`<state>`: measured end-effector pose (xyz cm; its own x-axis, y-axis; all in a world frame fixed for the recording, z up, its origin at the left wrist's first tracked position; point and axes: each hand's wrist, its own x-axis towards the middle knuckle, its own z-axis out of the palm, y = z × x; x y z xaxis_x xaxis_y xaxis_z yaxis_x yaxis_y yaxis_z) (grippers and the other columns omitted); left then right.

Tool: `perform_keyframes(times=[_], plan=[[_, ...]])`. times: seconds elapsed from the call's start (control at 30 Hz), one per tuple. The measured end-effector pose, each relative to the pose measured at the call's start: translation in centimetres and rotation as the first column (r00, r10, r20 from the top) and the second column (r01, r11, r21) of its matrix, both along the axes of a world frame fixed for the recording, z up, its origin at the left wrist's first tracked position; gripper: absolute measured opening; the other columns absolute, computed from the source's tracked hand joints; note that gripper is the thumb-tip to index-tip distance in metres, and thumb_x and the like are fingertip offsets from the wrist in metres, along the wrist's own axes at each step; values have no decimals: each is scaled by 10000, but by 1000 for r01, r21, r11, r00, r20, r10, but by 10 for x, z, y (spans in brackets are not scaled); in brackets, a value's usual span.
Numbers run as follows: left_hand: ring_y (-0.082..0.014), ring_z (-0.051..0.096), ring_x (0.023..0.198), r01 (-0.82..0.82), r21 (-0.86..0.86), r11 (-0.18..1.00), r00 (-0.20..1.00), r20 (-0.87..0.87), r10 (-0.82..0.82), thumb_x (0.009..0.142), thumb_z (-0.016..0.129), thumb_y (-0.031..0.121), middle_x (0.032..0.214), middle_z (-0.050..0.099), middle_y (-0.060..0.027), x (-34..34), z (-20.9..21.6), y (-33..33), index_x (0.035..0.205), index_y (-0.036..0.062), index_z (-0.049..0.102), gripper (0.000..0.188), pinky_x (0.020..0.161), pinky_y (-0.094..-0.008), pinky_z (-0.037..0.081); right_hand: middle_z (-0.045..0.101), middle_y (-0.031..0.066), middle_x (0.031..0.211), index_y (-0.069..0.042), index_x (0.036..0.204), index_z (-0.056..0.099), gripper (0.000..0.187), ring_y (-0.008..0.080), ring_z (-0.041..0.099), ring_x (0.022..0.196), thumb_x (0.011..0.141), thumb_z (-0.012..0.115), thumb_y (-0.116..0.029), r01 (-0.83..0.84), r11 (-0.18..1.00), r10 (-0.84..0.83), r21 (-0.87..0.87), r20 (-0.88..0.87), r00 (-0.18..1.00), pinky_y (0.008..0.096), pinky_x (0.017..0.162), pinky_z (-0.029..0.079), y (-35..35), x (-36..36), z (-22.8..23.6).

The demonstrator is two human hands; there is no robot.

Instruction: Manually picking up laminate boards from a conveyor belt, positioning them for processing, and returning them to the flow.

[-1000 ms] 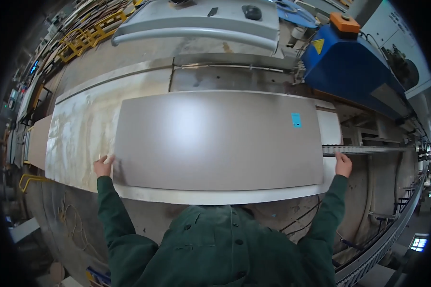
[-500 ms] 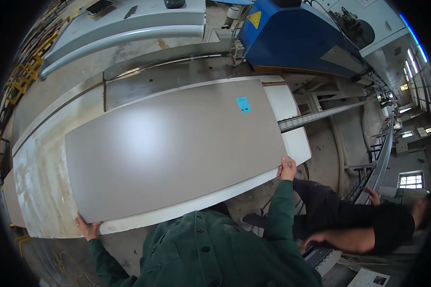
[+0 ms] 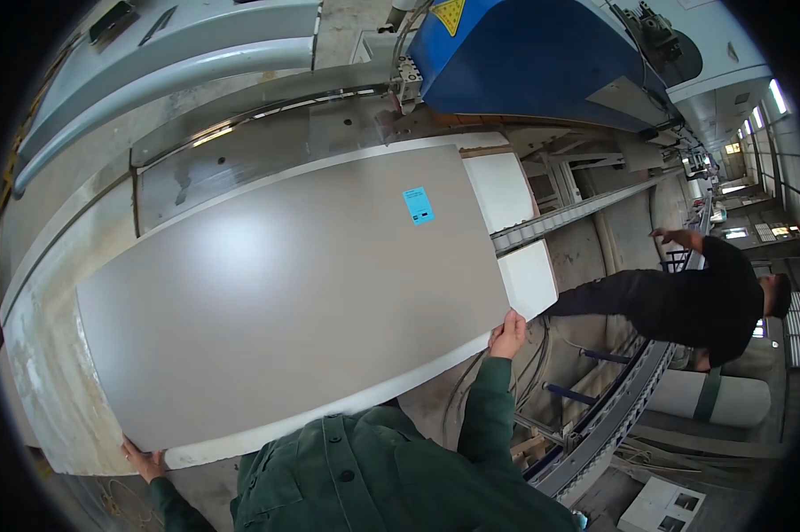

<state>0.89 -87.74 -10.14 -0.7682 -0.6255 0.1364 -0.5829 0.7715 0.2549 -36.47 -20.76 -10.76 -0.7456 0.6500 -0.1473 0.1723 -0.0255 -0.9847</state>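
The left hand grips the near left corner of a large grey panel, its fingers curled under the panel's lower edge with the tips showing just below it. The right hand is closed on the near right corner of the same panel, fingers wrapped over the pale edge band. Both forearms wear dark green sleeves that rise from the lower edge of the view, and the green jacket fills the bottom centre.

The panel lies flat and slanted across the view, covering most of a pale machine surface whose worn, stained top shows along the left. A small blue sticker sits near the panel's far right end. Just beyond that end stand two white support blocks, with a ribbed metal rail running away to the right. A blue machine housing stands behind. On the right, well apart, another person in black clothing stands with one arm raised.
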Motion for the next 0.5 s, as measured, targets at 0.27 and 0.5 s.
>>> perform_keyframes(times=[0.27, 0.5], plan=[[-370, 352, 1000, -27, 58, 998, 998, 57, 24, 508, 585, 608, 1100, 333, -218, 5, 6, -8, 1210, 18, 265, 971, 853, -393, 291, 367, 2, 406, -89, 813, 447, 149, 78, 289, 281, 783, 512, -219, 79, 996, -83, 43, 92, 992, 211, 264, 204, -19, -4, 22], [-346, 353, 1013, -24, -35, 999, 999, 24, 25, 466, 663, 521, 1103, 343, -198, -4, 1, -38, 1189, 16, 297, 955, 836, -392, 319, 428, 19, 472, -71, 845, 446, 146, 72, 340, 333, 775, 522, -174, -54, 998, 50, 25, 133, 990, 199, 290, 249, -39, -38, 27]])
